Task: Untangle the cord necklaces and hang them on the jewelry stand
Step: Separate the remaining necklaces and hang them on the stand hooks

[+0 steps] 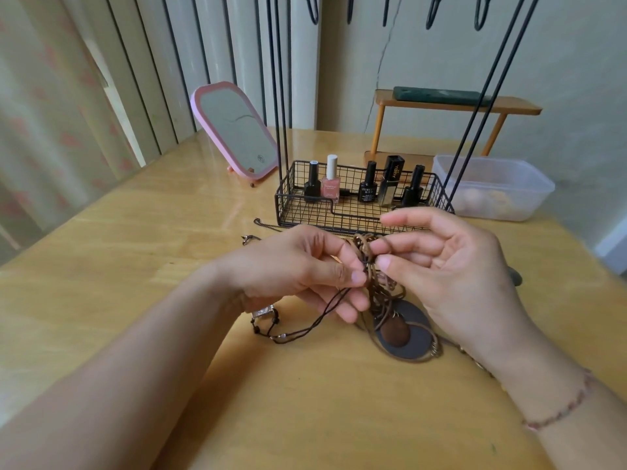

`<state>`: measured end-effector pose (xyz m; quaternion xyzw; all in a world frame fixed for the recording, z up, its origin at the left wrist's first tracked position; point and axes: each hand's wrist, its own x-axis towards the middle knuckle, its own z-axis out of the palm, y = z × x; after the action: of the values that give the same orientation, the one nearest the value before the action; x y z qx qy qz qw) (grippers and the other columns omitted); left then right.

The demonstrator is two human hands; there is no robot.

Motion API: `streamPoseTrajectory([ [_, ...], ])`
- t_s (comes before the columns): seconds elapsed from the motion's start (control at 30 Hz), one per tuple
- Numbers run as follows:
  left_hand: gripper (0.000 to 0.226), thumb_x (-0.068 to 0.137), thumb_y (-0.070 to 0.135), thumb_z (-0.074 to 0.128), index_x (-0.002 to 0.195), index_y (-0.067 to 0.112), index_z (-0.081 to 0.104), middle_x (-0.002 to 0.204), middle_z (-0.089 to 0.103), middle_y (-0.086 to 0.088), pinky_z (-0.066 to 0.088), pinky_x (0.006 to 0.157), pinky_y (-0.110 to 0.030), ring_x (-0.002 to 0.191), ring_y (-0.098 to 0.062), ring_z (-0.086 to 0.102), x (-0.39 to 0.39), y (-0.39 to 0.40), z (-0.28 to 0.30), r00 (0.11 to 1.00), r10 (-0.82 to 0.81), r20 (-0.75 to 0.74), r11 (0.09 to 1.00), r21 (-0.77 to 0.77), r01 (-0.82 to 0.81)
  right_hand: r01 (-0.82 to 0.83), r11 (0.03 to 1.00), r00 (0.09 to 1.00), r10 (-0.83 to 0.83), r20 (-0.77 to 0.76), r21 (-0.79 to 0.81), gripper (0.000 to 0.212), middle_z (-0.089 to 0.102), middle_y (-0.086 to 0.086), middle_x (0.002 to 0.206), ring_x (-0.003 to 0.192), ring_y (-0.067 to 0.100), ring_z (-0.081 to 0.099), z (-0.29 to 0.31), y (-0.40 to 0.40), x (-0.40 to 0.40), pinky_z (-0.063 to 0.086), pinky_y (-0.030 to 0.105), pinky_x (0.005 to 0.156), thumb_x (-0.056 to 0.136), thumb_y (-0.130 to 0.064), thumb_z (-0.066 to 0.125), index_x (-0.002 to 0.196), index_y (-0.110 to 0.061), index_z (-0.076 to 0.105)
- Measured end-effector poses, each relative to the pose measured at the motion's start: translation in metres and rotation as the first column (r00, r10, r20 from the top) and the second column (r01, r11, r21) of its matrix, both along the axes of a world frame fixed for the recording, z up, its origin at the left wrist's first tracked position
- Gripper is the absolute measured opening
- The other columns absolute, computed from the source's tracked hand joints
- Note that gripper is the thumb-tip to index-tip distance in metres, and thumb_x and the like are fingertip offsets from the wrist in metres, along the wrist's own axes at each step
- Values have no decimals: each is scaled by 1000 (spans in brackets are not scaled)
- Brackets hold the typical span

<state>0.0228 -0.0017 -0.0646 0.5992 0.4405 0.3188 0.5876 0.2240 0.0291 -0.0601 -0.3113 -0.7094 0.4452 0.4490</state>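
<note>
Both hands meet over the counter [339,401] — the left hand [298,266] and right hand [451,266] each pinch the tangled cords [368,262] with their fingers. The stand [359,212] sits at 12 o'clock — a pendant [403,330] lies at 6.

Wooden table [135,232], pink-framed mirror [237,130] tilted at back left, we count five nail polish bottles [330,184] upright in a row, clear plastic tub [492,188] with what may be beads, small orange shelf [454,106] carrying a dark flat object [441,95].
</note>
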Motion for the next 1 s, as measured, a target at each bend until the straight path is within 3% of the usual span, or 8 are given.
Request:
streamPoseTrajectory([
  [0.1, 8, 82, 21, 69, 77, 15, 65, 76, 71, -12, 51, 55, -27, 53, -18, 64, 4, 1, -2, 999, 32, 26, 1000, 1, -32, 8, 1000, 1000, -8, 0, 13, 39, 77, -4, 86, 81, 12, 75, -3, 0, 0, 58, 22, 67, 78, 8, 75, 100, -25, 69],
  [0.2, 16, 89, 17, 68, 75, 13, 61, 55, 53, 0, 33, 41, -18, 40, -8, 37, 4, 2, -2, 999, 46, 30, 999, 9, -46, 23, 999, 1000, -23, 9, 36, 38, 77, -5, 85, 79, 12, 75, -3, -1, 1, 61, 27, 67, 79, 5, 75, 100, -26, 69],
  [0.4, 5, 89, 15, 60, 86, 15, 64, 52, 35, 10, 17, 42, -19, 43, -5, 25, 1, 1, 0, 996, 84, 29, 996, 26, -85, 140, 901, 959, -226, 170, 412, 38, 63, -4, 92, 80, 15, 62, -1, 7, 9, 57, 32, 60, 76, 4, 68, 98, -27, 72],
  [0.57, 15, 98, 3, 53, 91, 11, 62, 51, 38, 11, 20, 41, -18, 43, -4, 27, 3, 0, 1, 997, 82, -13, 996, 46, -81, 54, 833, 956, -203, 214, 551, 7, 62, -6, 84, 79, 13, 60, -6, -2, 3, 47, 25, 59, 79, -17, 71, 84, -19, 76],
  [0.63, 15, 98, 2, 54, 92, 12, 63, 50, 38, 12, 21, 42, -19, 44, -4, 28, 4, 0, 1, 996, 77, -46, 994, 77, -74, 102, 831, 915, -294, 277, 547, 10, 64, -12, 81, 76, 8, 61, -8, 0, 2, 44, 19, 59, 80, -32, 76, 84, -22, 76],
  [0.73, 12, 97, 2, 56, 93, 11, 64, 48, 37, 12, 22, 42, -18, 45, -6, 27, 6, 0, 0, 984, 110, -140, 985, 150, -89, 153, 859, 868, -353, 350, 488, 20, 66, -18, 78, 72, 5, 62, -6, 2, 3, 51, 26, 60, 74, -46, 73, 85, -29, 77],
  [0.87, 7, 96, 7, 60, 95, 6, 67, 47, 39, 12, 24, 43, -15, 44, -8, 25, 9, 0, 0, 932, 168, -322, 936, 348, -48, 145, 889, 805, -362, 470, 435, 14, 68, -19, 76, 75, 6, 64, -3, -1, 3, 57, 36, 69, 75, -44, 73, 83, -34, 77],
  [1.0, 12, 96, 6, 60, 90, 12, 69, 46, 43, 14, 26, 45, -11, 42, -4, 30, 12, 1, -3, 888, 200, -413, 895, 446, 6, 116, 947, 796, -269, 542, 300, 12, 68, -16, 71, 64, 3, 62, -3, 2, 4, 53, 28, 63, 82, -35, 74, 72, -35, 68],
])
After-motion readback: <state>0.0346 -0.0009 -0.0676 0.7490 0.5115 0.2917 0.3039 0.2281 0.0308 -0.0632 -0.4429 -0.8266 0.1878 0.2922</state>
